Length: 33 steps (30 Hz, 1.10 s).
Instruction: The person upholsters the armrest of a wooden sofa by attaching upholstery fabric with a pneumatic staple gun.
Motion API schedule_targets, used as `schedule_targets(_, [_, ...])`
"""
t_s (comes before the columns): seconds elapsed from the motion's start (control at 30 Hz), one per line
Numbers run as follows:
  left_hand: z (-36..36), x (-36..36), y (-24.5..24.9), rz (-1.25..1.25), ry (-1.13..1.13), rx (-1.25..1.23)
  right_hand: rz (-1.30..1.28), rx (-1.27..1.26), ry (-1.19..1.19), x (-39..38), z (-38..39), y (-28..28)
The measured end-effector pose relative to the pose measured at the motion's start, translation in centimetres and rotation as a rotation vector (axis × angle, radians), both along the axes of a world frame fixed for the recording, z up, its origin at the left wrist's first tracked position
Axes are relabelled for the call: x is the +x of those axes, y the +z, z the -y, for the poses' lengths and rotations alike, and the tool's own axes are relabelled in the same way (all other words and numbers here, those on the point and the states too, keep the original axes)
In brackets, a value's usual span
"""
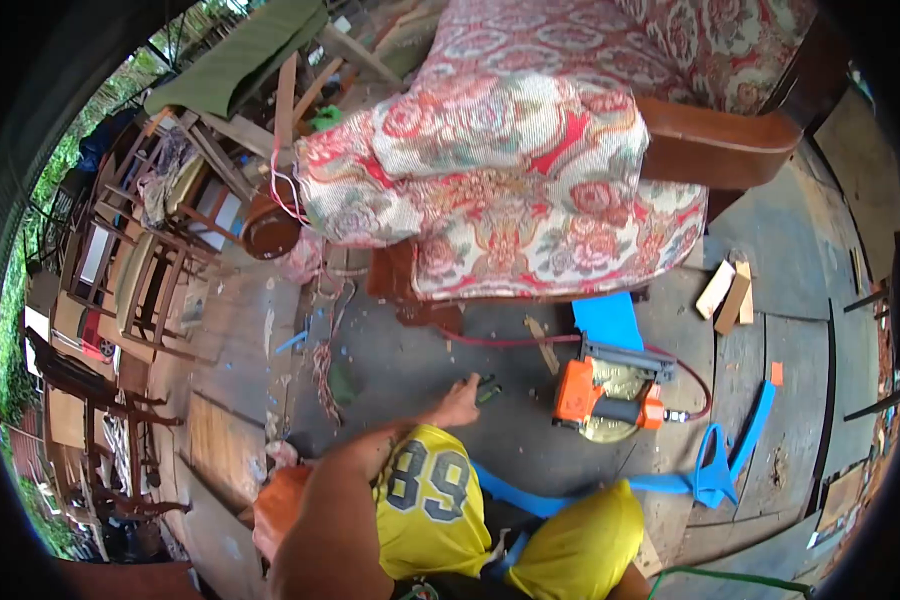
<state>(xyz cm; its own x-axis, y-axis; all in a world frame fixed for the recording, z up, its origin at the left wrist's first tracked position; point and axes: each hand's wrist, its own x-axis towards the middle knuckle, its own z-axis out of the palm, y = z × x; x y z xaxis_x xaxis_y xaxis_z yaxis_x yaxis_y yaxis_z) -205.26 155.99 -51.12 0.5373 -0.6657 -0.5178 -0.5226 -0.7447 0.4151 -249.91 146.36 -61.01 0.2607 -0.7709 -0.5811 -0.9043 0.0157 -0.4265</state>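
The left hand (458,402) is stretched out to a small dark-handled tool (487,390) that lies on the plank floor (410,340), just at the fingertips. The fingers are seen at the tool's near end, but whether they are pinched on it cannot be told. The right hand is not shown.

At three o'clock from the tool, an orange pneumatic stapler (610,400) is left unheld, with its red air hose (705,385) attached. Blue webbing (715,470) is spread loose at four o'clock, fastened to nothing visible. The floral armchair (530,190) is set at twelve o'clock, and wood offcuts (727,292) lie at two o'clock.

The work is judged to be at an early point: the tool is not yet lifted, and stapler and webbing lie unused.
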Motion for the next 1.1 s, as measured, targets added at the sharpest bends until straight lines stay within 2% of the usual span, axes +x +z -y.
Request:
schedule_targets(0.2, [4.1,-1.6,-0.6,0.049,-0.036,0.058,0.023,0.018,0.015,2.5,1.7,1.7])
schedule_targets(0.37, [5.1,-0.8,1.0,-0.079,-0.218,0.115,0.101,0.056,0.010,5.0,3.1,5.0])
schedule_targets(0.43, [3.6,1.2,-3.0,-0.032,-0.261,0.026,0.127,0.082,-0.002,6.9,3.9,6.1])
schedule_targets(0.47, [2.9,1.9,-3.0,0.007,-0.306,-0.057,0.135,0.104,0.000,7.7,4.0,6.7])
schedule_targets(0.5, [2.3,2.7,-3.1,0.013,-0.309,-0.046,0.108,0.109,0.008,8.3,3.7,4.4])
schedule_targets(0.57, [2.4,3.8,0.9,-0.288,-0.062,-0.136,0.019,0.113,0.038,9.7,3.2,1.1])
schedule_targets(0.6, [2.1,4.1,2.2,-0.285,-0.059,-0.135,0.023,0.114,0.041,9.7,2.7,1.3])
schedule_targets(0.67, [1.4,4.5,5.1,-0.556,0.226,-0.244,0.187,0.024,0.054,9.6,1.7,2.2])
schedule_targets(0.8, [0.4,4.4,11.9,-0.636,0.288,-0.305,0.234,-0.037,0.048,8.7,0.4,1.3])
schedule_targets(0.9, [-1.1,4.6,15.9,-0.589,0.189,-0.438,0.263,-0.073,-0.001,7.6,-0.2,0.1])
schedule_targets(0.97, [-1.6,4.6,20.2,-0.448,0.135,-0.629,0.304,-0.114,-0.077,6.6,-0.7,-0.8])
schedule_targets(1.0, [-1.4,4.2,23.4,-0.448,0.262,-0.685,0.348,-0.151,-0.143,5.6,-0.8,-1.8])
schedule_targets(1.1, [-1.4,4.3,29.3,-0.232,0.316,-1.157,0.619,-0.290,-0.500,0.9,-0.5,-4.9])
